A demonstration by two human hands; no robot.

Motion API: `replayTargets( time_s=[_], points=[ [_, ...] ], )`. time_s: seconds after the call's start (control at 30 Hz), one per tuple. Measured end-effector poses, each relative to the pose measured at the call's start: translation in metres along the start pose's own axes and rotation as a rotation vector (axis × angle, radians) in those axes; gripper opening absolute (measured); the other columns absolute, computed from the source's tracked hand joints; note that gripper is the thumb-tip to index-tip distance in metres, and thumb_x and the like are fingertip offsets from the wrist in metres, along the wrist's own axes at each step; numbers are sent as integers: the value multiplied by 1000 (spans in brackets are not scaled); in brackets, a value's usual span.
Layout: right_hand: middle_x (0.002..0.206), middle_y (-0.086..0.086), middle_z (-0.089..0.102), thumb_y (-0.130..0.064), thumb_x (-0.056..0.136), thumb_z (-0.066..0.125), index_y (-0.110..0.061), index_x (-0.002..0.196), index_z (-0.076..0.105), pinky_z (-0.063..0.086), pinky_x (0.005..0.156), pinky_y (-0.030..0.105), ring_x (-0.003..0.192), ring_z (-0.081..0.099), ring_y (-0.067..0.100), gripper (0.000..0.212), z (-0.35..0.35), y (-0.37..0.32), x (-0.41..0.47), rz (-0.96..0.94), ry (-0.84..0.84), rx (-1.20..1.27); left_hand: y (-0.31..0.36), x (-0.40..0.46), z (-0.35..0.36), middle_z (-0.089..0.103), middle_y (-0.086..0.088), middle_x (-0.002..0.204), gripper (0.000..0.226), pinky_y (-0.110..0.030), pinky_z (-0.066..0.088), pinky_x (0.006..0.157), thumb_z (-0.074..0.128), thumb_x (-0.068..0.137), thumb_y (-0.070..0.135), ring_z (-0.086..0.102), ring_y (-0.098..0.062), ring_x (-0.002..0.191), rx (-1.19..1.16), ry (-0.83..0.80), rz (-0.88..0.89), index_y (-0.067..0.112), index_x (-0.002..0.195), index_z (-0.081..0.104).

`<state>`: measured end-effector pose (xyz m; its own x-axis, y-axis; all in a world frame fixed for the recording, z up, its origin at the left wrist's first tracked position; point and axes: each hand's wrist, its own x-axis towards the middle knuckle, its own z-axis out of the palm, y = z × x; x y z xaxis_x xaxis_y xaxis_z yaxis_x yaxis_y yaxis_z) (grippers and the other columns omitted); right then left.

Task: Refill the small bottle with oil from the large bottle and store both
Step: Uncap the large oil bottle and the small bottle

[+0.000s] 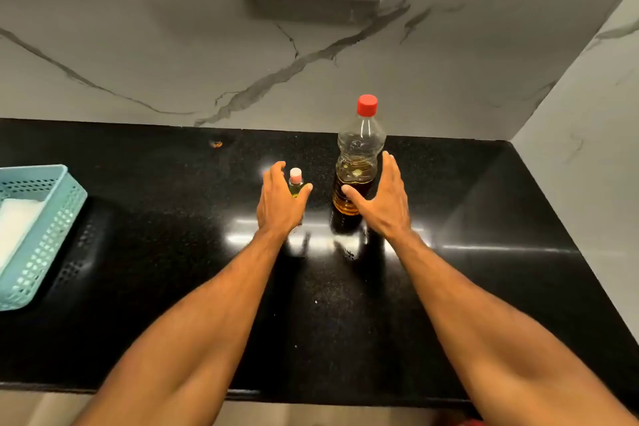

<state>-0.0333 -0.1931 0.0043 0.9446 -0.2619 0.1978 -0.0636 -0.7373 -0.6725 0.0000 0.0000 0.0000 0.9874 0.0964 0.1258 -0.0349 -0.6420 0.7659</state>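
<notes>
At frame centre, on the black counter (484,218), left hand (278,204) cups the small bottle (296,183), fingers spread, not closed. Right hand (382,199) likewise open beside the large bottle (356,162), thumb touching it. Both capped, upright. Blue basket (45,235) at left edge; open counter toward right wall.

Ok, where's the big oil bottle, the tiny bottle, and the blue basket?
large oil bottle (359,149), head view, on its clear upper body below the red cap.
small bottle (296,176), head view, on its pale pink cap.
blue basket (52,235), head view, on its perforated right wall.
</notes>
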Motion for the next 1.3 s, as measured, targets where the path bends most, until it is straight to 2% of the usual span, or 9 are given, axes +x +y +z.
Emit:
replayTargets(
  time_s=[0.17, 0.33, 0.47, 0.57, 0.77, 0.97, 1.1, 1.3],
  points=[
    [157, 7, 26, -59, 71, 74, -19, 153, 13, 31, 115, 46, 144, 27, 22, 110, 11, -8, 5, 17, -20, 127, -3, 10, 9, 46, -8, 135, 68, -39, 45, 87, 70, 82, 37, 52, -26, 119, 5, -41, -84, 17, 137, 36],
    [147, 5, 40, -44, 70, 81, -20, 150, 19, 40, 108, 41, 134, 42, 21, 105, 21, -13, 11, 91, 28, 237, -8, 15, 14, 52, -5, 113, 39, -31, 39, 75, 71, 83, 30, 57, -24, 103, 12, -53, -71, 18, 114, 49],
    [140, 4, 46, -38, 68, 84, -19, 145, 26, 43, 102, 35, 127, 48, 20, 98, 25, -13, 14, 99, 74, 242, -9, 19, 14, 54, -4, 111, 31, -30, 37, 74, 69, 85, 26, 57, -23, 101, 26, -63, -67, 18, 109, 52],
    [137, 3, 49, -38, 67, 85, -19, 142, 29, 46, 102, 39, 125, 50, 19, 96, 24, -13, 13, 100, 84, 227, -12, 19, 14, 59, -5, 111, 30, -31, 40, 75, 68, 86, 25, 57, -21, 100, 23, -79, -47, 17, 110, 52],
    [136, 3, 49, -40, 66, 85, -20, 140, 30, 43, 98, 33, 123, 50, 18, 95, 22, -15, 10, 98, 103, 195, -17, 13, 6, 61, -5, 110, 30, -34, 47, 78, 69, 86, 24, 58, -20, 98, 43, -106, 4, 16, 110, 53],
    [136, 5, 48, -39, 66, 86, -17, 140, 29, 46, 101, 40, 123, 51, 21, 96, 23, -15, 8, 109, 99, 185, -22, 8, 2, 61, -6, 108, 31, -33, 46, 78, 70, 85, 21, 57, -20, 96, 47, -117, 45, 14, 110, 54],
    [136, 5, 48, -39, 66, 86, -17, 140, 29, 46, 102, 40, 124, 50, 21, 96, 23, -15, 8, 114, 91, 187, -27, 5, -3, 61, -5, 105, 28, -30, 43, 76, 70, 85, 20, 55, -17, 92, 29, -115, 58, 15, 108, 54],
    [135, 5, 48, -41, 65, 85, -18, 140, 29, 46, 100, 39, 122, 51, 21, 97, 23, -14, 8, 113, 97, 182, -38, -3, -19, 63, -4, 100, 29, -34, 50, 79, 72, 82, 19, 60, -19, 89, -33, -92, 93, 16, 106, 57]
  ],
)
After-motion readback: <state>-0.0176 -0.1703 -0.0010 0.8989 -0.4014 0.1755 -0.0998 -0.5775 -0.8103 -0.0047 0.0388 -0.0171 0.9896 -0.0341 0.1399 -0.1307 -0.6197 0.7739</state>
